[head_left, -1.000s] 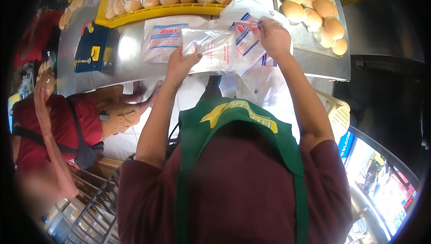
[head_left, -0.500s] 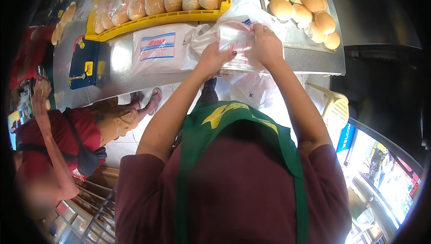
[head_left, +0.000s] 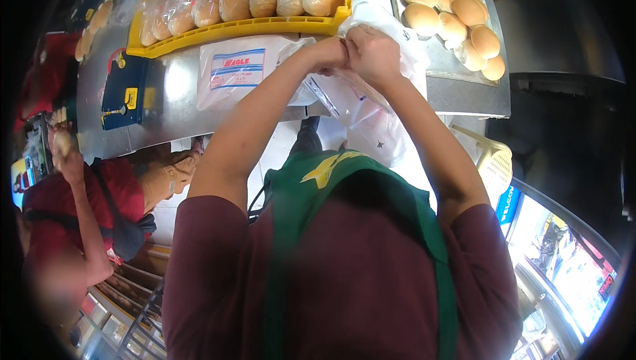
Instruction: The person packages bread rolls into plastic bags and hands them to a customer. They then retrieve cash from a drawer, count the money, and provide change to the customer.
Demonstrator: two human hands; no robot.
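Your left hand [head_left: 330, 55] now meets your right hand [head_left: 373, 56], so both work one spot. Right fingers grip the plastic [head_left: 361, 87]; left fingers hidden, can't tell.

Print Is Showing in Red, Blue, White and Black

A label [head_left: 237, 68] on the white packet [head_left: 222, 96] is bearing large red lettering and smaller print among blue bands. Blue stripes are crossing the plastic wrapping [head_left: 322, 97]. A white plastic bag [head_left: 368, 136] is carrying a small black mark. At right, a blue sign [head_left: 507, 206] is displaying white lettering.
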